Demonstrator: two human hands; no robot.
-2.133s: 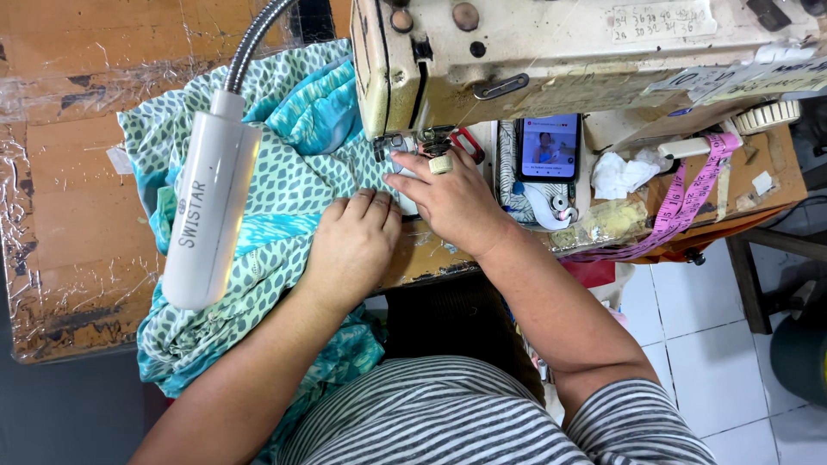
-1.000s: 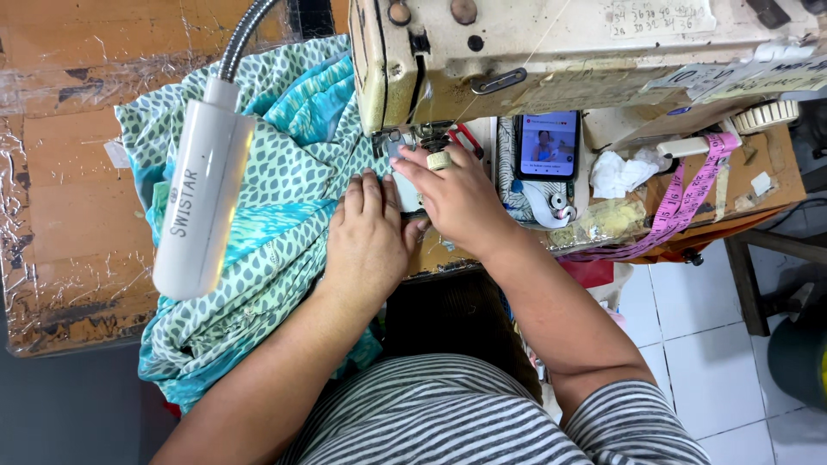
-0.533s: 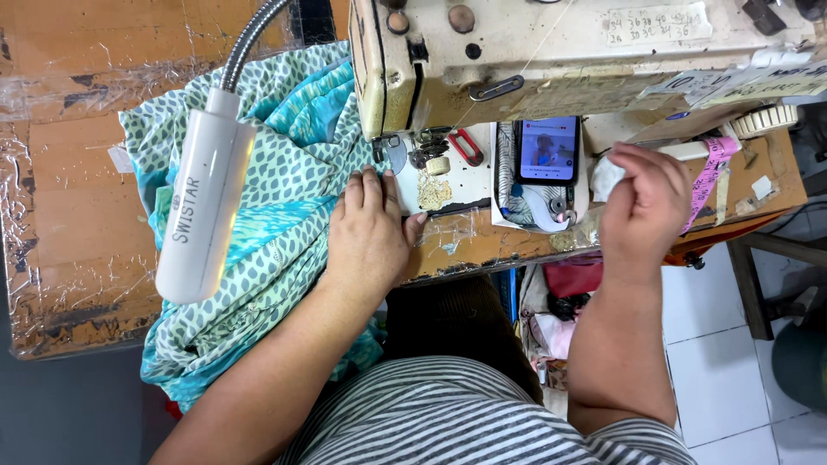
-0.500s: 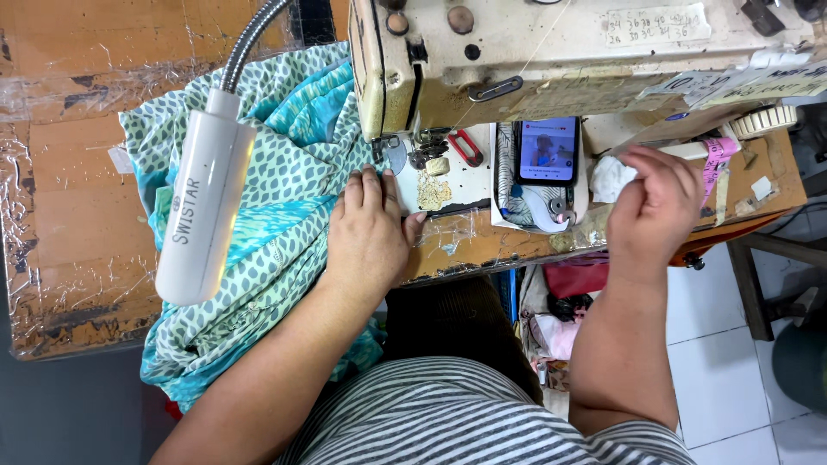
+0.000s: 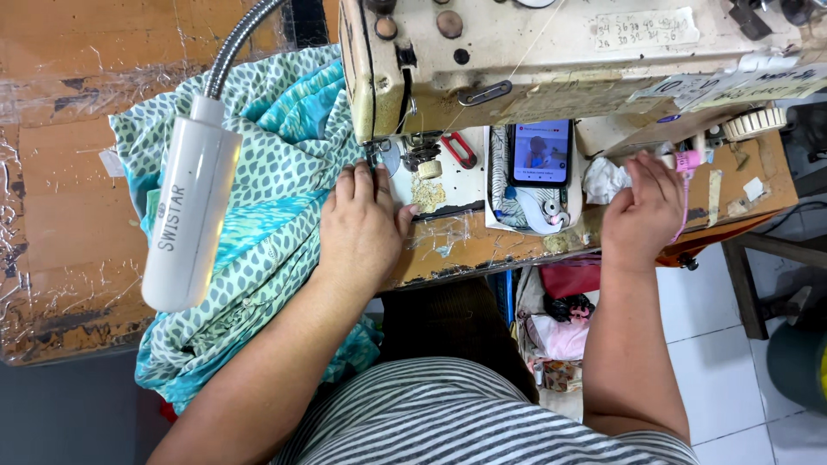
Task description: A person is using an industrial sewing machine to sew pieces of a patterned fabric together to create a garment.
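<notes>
Soft printed cloth (image 5: 258, 198) — scuffed wooden table (image 5: 60, 224)

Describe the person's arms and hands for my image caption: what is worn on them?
Both forearms are bare, with no watch or bracelet visible. The left hand and right hand wear no gloves, and no ring shows from this view. Short sleeves of a grey and white striped shirt end above the elbows.

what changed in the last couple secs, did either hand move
The right hand left the needle area and swung out to the machine's right end, by the white crumpled cloth and pink tape measure. The left hand stayed flat on the teal patterned fabric; the phone and lamp are unmoved.
</notes>
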